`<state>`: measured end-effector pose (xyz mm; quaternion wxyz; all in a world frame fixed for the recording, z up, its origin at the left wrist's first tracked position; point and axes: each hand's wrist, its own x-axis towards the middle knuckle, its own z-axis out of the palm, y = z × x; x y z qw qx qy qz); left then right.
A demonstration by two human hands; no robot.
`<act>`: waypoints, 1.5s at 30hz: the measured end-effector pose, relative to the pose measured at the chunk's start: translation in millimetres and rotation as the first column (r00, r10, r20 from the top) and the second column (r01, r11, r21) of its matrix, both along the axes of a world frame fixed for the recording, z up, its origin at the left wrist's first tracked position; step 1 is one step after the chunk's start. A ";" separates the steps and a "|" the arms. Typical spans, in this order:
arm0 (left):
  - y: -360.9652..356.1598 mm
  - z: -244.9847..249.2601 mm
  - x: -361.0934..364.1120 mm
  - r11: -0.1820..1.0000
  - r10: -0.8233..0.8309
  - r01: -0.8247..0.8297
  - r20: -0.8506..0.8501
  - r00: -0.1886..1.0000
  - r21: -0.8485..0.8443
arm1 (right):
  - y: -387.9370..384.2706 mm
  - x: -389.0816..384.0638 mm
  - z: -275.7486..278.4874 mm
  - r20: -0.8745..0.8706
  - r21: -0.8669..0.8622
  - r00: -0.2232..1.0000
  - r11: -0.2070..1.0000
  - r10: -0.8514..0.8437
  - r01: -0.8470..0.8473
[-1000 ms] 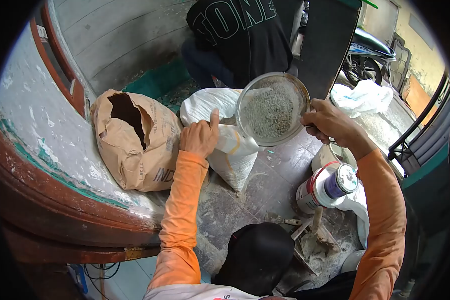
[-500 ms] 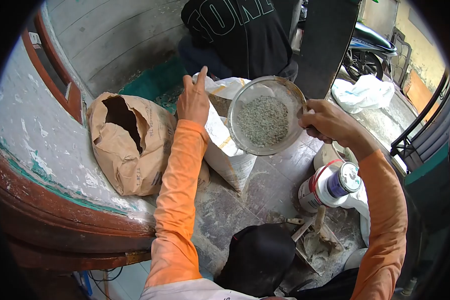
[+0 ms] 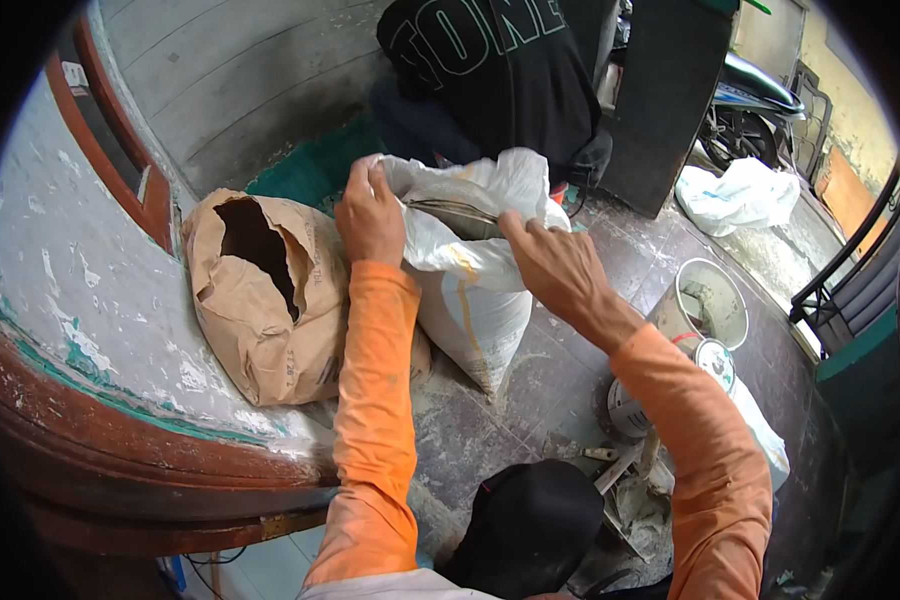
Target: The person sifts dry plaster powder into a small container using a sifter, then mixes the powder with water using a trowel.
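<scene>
A white woven sack (image 3: 475,315) stands upright on the floor with its mouth spread. My left hand (image 3: 372,218) is closed on the left edge of the sack's mouth. Inside the mouth, a round sieve (image 3: 457,217) lies tilted, mostly hidden by the sack's folds, with part of its rim showing. My right hand (image 3: 562,278) reaches over the sack's right edge, closed at the sieve's right side. Whatever grains the sieve holds now are out of sight. Just left of the sack sits a torn brown paper bag (image 3: 315,340).
A person in a black top (image 3: 510,90) crouches behind the sack. To the right are a bucket (image 3: 735,305), a paint can (image 3: 625,410) and a white plastic bag (image 3: 735,195). A brush (image 3: 598,454) lies near my knee (image 3: 530,520). A peeling wall (image 3: 80,270) borders the left.
My right hand has moved left and brought the sieve, which showed grey grains, from beside the sack into its mouth. My left hand has moved slightly down and left.
</scene>
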<state>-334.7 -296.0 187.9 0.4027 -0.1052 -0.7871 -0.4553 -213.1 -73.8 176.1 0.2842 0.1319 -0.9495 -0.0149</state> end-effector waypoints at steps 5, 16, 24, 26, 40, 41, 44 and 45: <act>-14.1 -20.6 18.6 0.998 -0.038 0.037 0.008 0.999 0.059 | 15.1 6.8 18.4 -0.149 0.009 0.989 1.000 -0.008 0.010; 4.6 -8.7 16.7 0.984 -0.015 0.011 0.020 1.000 0.178 | -2.4 -44.3 6.3 -0.073 0.281 0.997 0.959 -0.022 0.041; -3.8 -17.1 33.9 0.981 -0.064 0.063 -0.002 0.998 0.185 | -26.5 -87.9 -4.8 -0.068 0.251 0.997 0.966 -0.044 0.059; -5.7 -15.6 32.2 0.979 -0.079 0.077 0.000 0.997 0.189 | -30.6 -80.5 -0.9 -0.054 0.234 0.997 0.970 -0.048 0.059; -4.4 -34.8 42.9 0.988 -0.057 0.064 -0.056 0.997 0.138 | -48.9 -103.2 2.2 0.049 -0.076 0.992 0.991 0.114 -0.110; -1.7 -33.1 48.2 0.980 -0.096 0.090 0.025 0.995 0.180 | -46.4 -108.0 3.2 0.048 -0.083 0.994 0.992 0.101 -0.097; 1.4 -35.9 55.4 0.963 -0.155 0.145 0.026 0.988 0.225 | -52.3 -115.6 13.2 0.139 -0.083 0.980 0.988 0.140 -0.129; 1.0 -37.0 54.8 0.960 -0.152 0.150 -0.008 0.988 0.236 | -53.2 -111.2 17.4 0.127 -0.079 0.982 0.988 0.141 -0.132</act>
